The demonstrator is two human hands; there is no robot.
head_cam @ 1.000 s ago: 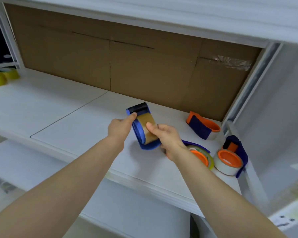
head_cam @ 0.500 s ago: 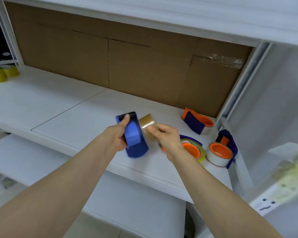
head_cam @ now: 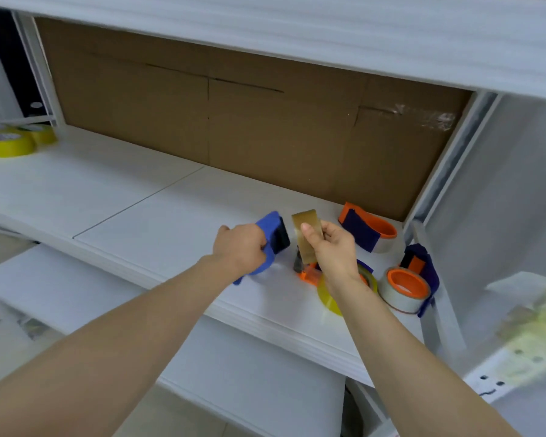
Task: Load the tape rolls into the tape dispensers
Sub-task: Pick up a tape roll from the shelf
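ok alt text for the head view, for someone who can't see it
A left hand grips a blue dispenser while the right hand pinches a brown tape roll beside it, above a white shelf. Other dispensers with orange hubs sit to the right; yellow rolls lie far left, cardboard behind.

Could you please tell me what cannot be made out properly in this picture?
Head view only.
The blue dispenser: the left hand grips it and covers its inside.
The brown tape roll: seen edge-on, core hidden by the right hand.
The yellowish roll: half hidden behind the right wrist.
The yellow rolls: cut off by the left edge.
The pale object at lower right: too blurred to identify.
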